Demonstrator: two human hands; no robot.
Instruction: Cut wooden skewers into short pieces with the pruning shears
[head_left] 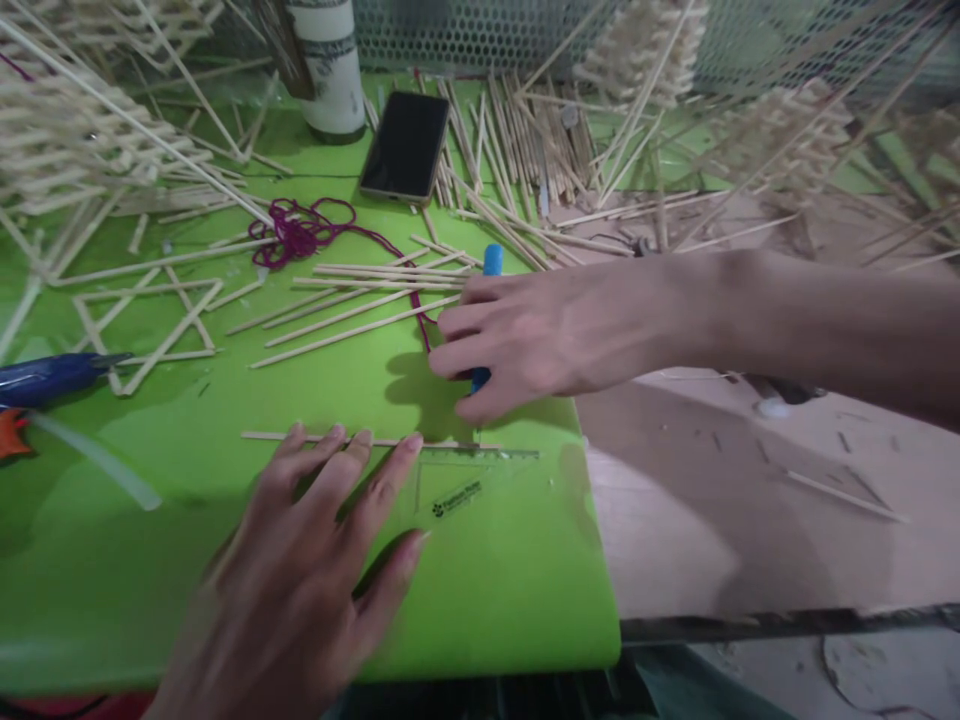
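Looking down through the head camera, I see my left hand [315, 560] spread flat, fingers splayed. Its fingertips press on a thin stick [262, 436] that lies along the top edge of a clear ruler [480, 490] on the green mat [487, 600]. My right hand [540, 335] is curled closed around a blue-handled tool [492, 260], just above the ruler's right half. The tool's tip is hidden under the fingers, so I cannot tell whether it is a cutter or a pen.

My worry is the hold-down. The stick is pinned only toward its left, so a sideways push at the tool end could roll it off the ruler's edge. If the hidden tip is a blade, my left fingertips sit near its line. The smooth ruler may also skate on the mat. A purple cord [300, 230] runs under the right hand and could snag the tool, and the loose sticks [352, 300] behind are close enough to be knocked.
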